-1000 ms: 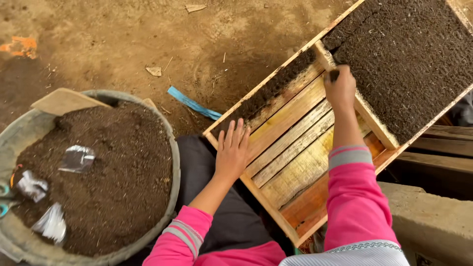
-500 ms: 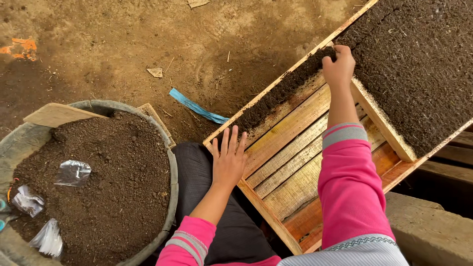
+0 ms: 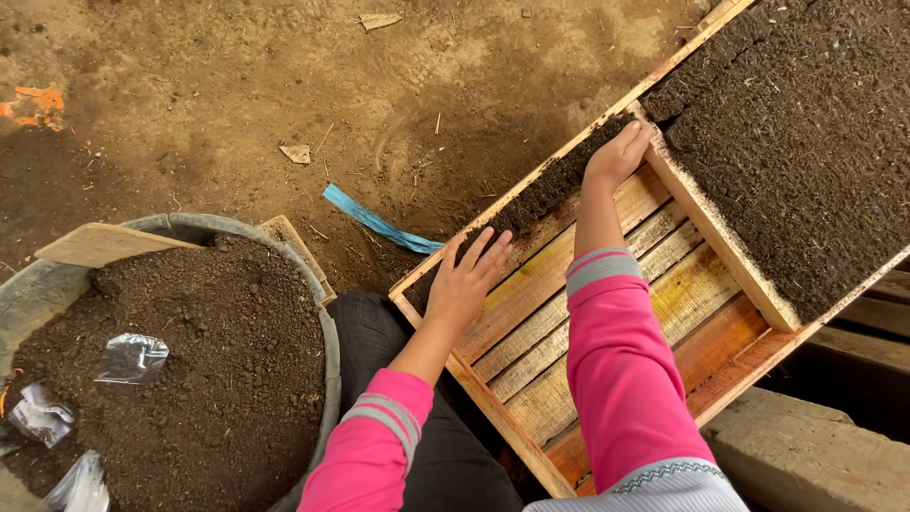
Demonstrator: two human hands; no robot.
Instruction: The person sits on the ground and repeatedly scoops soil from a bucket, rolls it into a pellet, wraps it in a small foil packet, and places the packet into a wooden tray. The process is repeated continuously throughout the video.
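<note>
- Soil (image 3: 550, 194) is seen as a dark strip along the far edge of the crate (image 3: 607, 313); loose and crumbly it is judged, best scooped or pressed, not pinched.
- The left hand (image 3: 464, 284) is laid flat, fingers spread, touching the strip's near end.
- The right hand (image 3: 618, 156) is cupped, nothing grasped, pressed into the strip's far end.

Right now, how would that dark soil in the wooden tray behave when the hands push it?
The soil looks loose and crumbly, so it would probably slide and heap rather than move as one lump. Packed along the wooden tray edge under the right hand and left hand, it likely compresses. Some may sift between the slats.
</note>
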